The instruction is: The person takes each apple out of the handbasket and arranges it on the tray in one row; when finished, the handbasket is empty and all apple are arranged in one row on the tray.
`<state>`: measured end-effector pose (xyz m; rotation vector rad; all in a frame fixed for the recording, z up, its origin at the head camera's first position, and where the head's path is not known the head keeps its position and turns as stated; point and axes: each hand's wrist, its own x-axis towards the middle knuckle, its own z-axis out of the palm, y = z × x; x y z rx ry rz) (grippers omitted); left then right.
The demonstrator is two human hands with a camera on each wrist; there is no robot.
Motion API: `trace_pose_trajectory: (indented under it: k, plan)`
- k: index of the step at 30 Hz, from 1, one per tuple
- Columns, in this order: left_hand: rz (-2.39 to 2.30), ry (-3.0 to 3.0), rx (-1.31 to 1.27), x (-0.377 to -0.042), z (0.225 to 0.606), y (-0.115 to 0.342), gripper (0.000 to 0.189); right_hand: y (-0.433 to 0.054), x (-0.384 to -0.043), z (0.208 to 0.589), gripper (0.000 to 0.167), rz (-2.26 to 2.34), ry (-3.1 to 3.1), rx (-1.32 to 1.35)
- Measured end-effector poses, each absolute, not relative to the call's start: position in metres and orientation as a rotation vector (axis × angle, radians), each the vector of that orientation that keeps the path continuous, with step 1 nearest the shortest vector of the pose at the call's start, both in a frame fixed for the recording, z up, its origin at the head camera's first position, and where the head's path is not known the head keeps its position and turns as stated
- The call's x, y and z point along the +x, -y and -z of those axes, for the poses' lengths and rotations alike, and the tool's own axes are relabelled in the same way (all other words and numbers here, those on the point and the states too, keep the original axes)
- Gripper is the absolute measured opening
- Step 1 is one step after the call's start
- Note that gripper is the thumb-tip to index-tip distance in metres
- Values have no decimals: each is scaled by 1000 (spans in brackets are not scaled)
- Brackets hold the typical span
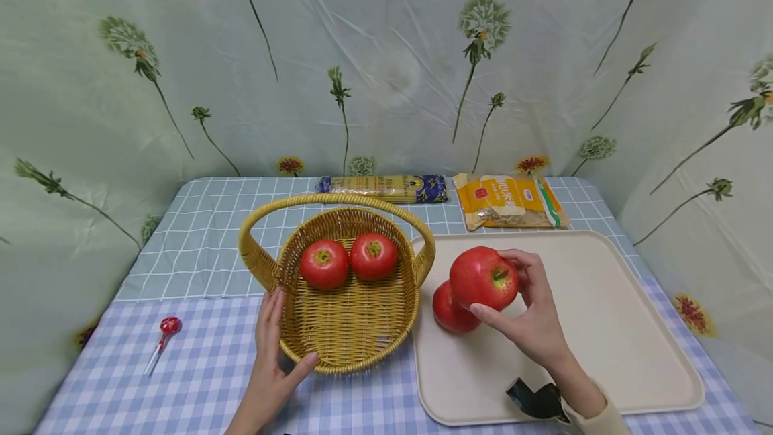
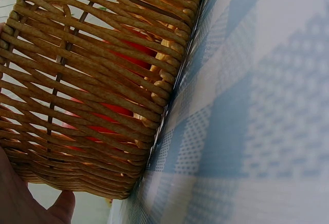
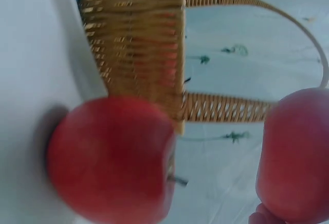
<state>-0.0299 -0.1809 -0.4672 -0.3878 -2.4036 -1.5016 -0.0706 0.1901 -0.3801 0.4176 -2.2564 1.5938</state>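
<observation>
My right hand (image 1: 534, 321) holds a red apple (image 1: 483, 278) between thumb and fingers, raised above the beige tray (image 1: 616, 327). Partly behind it, a second apple (image 1: 451, 311) sits on the tray at its left side; the right wrist view shows this tray apple (image 3: 113, 160) close up, with the held apple (image 3: 298, 154) at right. Two more apples (image 1: 324, 264) lie inside a yellow wicker basket (image 1: 350, 368) with an arched handle. My left hand (image 1: 270, 354) rests against the basket's left and near sides, its fingers extended and thumb at the rim.
A red lollipop (image 1: 163, 341) lies on the checked tablecloth (image 1: 199, 381) at left. Behind the basket and tray are a long pack of noodles (image 1: 386, 188) and an orange food bag (image 1: 510, 200). A floral curtain (image 1: 386, 86) hangs at the back and sides.
</observation>
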Motion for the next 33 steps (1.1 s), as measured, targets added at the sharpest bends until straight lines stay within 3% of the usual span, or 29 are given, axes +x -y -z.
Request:
trace_pose_trajectory:
  k: [14,25,33]
  plan:
    - [1488,2341,-409,-25,447,169,98,-218,-77,405,80,-1577,2332,84]
    - [1491,2378,-410,-31,470,181,102,-256,-89,464,81,-1409,2455,-60]
    - [1507,2390,-414,-30,471,181,101,-245,-78,440,79,-1389,2547,-187]
